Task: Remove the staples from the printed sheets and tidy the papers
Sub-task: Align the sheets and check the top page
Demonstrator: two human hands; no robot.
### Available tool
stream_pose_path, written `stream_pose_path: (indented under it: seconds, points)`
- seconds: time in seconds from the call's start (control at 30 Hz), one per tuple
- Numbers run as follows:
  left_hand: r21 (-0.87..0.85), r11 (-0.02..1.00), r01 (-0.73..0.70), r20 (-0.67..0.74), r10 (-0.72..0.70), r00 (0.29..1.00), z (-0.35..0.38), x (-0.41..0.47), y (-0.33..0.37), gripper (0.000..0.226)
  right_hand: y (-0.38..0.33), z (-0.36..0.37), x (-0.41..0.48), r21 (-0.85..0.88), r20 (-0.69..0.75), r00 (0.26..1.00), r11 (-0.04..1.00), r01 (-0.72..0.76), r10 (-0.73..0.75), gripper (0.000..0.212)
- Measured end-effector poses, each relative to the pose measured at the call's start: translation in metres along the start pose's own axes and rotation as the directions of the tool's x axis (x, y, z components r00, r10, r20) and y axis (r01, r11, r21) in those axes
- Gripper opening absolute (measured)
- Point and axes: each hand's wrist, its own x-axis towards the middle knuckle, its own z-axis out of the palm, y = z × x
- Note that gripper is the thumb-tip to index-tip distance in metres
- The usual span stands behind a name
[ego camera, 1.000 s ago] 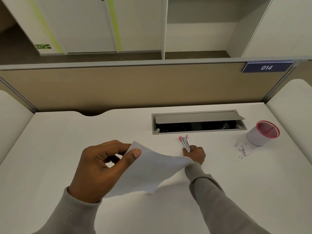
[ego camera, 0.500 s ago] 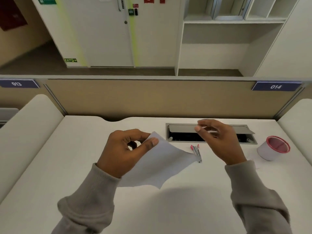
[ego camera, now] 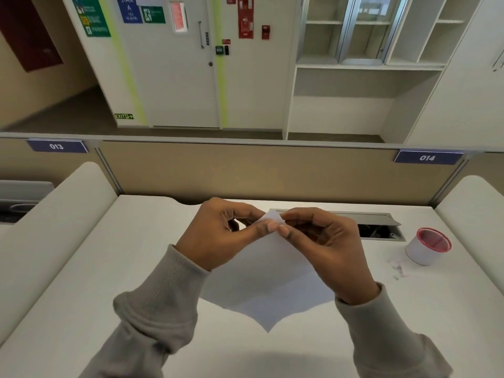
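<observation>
White printed sheets (ego camera: 261, 290) hang by one corner above the white desk (ego camera: 109, 268), their lower corner pointing down at me. My left hand (ego camera: 221, 236) pinches that top corner from the left, thumb against forefinger. From the right, my right hand (ego camera: 324, 246) pinches the same corner, fingertips nearly touching those of the left. No staple can be made out. The pink staple remover is hidden behind my hands.
A white cup with a red rim (ego camera: 428, 246) stands at the right of the desk, small paper scraps (ego camera: 396, 266) lying beside it. A grey cable hatch (ego camera: 379, 225) is open behind my right hand. A beige partition (ego camera: 245, 170) closes the far edge.
My right hand left the staple remover on the desk, rose and came to grip the sheets' top corner. My left hand lifted the sheets higher. The camera tilted up.
</observation>
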Motion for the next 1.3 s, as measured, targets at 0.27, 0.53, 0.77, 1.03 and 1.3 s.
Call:
stream_pose_path:
  seconds: [0.27,0.53,0.77,1.03,1.3]
  points:
    - [0.04,0.999,-0.02,-0.027,0.021,0.999,-0.002,-0.022,0.009,0.02,-0.017,0.007,-0.026,0.076,-0.109,0.99,0.994,-0.078,0.086,0.014]
    - [0.145,0.978,-0.147,-0.069,0.158,0.985,0.002,-0.031,0.023,0.014,-0.026,0.014,-0.036,0.079,-0.111,0.989,0.993,-0.091,0.1,0.013]
    - [0.227,0.955,-0.193,-0.108,0.222,0.969,0.008,-0.038,0.027,0.016,-0.03,0.015,-0.042,0.122,-0.081,0.98,0.978,-0.17,0.181,0.018]
    - [0.259,0.95,-0.173,-0.14,0.214,0.967,0.014,-0.039,0.033,0.011,-0.031,0.011,-0.043,0.16,-0.061,0.975,0.966,-0.204,0.216,0.019]
    - [0.207,0.969,-0.135,-0.109,0.16,0.981,0.014,-0.037,0.035,0.012,-0.028,0.006,-0.041,0.126,-0.036,0.976,0.97,-0.208,0.214,0.021]
